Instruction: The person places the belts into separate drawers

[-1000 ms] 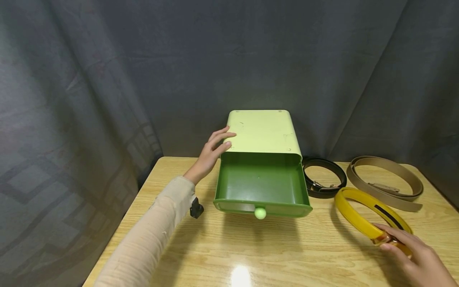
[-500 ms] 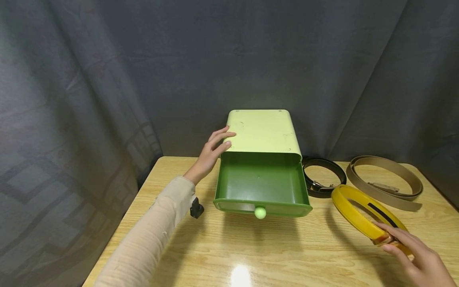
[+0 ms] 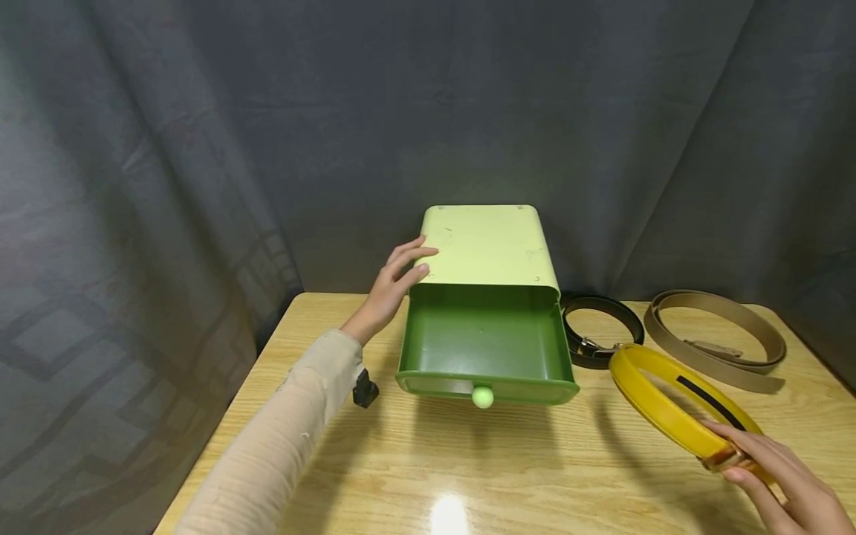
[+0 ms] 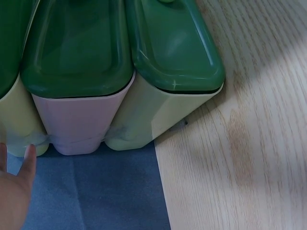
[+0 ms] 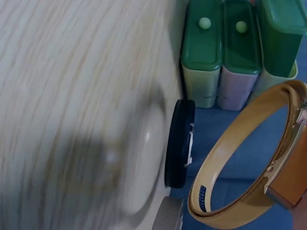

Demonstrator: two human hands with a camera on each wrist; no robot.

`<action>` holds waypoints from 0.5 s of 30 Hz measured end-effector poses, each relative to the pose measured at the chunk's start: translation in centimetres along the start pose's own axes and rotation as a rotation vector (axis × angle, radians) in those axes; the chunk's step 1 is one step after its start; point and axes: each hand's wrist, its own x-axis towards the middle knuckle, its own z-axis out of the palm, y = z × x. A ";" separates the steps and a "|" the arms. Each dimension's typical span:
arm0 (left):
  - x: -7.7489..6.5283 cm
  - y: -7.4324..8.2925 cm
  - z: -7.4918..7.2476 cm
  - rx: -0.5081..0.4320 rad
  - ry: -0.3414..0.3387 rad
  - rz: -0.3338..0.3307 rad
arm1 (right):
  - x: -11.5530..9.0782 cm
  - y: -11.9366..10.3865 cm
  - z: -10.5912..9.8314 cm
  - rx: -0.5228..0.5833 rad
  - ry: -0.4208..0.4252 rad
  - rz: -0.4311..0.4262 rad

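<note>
My left hand (image 3: 388,290) rests with extended fingers on the near left corner of a pale-green drawer box (image 3: 491,241). Below that top, a green drawer (image 3: 431,385) with a round knob (image 3: 483,397) is pulled out, its visible floor bare. In the right part of the head view, my right hand (image 3: 792,479) pinches a coiled yellow belt (image 3: 669,423) at its buckle, raised over the table. The right wrist view shows the belt (image 5: 216,177) as a loop with a metal buckle (image 5: 290,153). In the left wrist view, left fingers (image 4: 29,165) touch the box's side.
Right of the box lie a coiled black belt (image 3: 591,360) and a coiled tan belt (image 3: 709,364) on the wooden table (image 3: 374,483). Dark curtain (image 3: 468,96) hangs close behind. The wrist views show more drawers, including a pink one (image 4: 81,120), stacked together.
My right hand holds the yellow belt throughout; the belt's far end has shifted slightly left, toward the drawer. The left hand stays on the box.
</note>
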 end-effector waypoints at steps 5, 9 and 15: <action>0.0 -0.6 -0.1 0.014 0.006 0.017 | 0.2 -0.9 -0.1 0.011 0.056 -0.054; 0.0 -0.5 -0.1 0.016 0.008 0.031 | 0.4 -1.3 -0.3 0.004 0.043 -0.094; 0.0 -0.4 -0.1 0.010 0.005 0.019 | 0.6 -1.0 -0.6 0.001 0.019 -0.119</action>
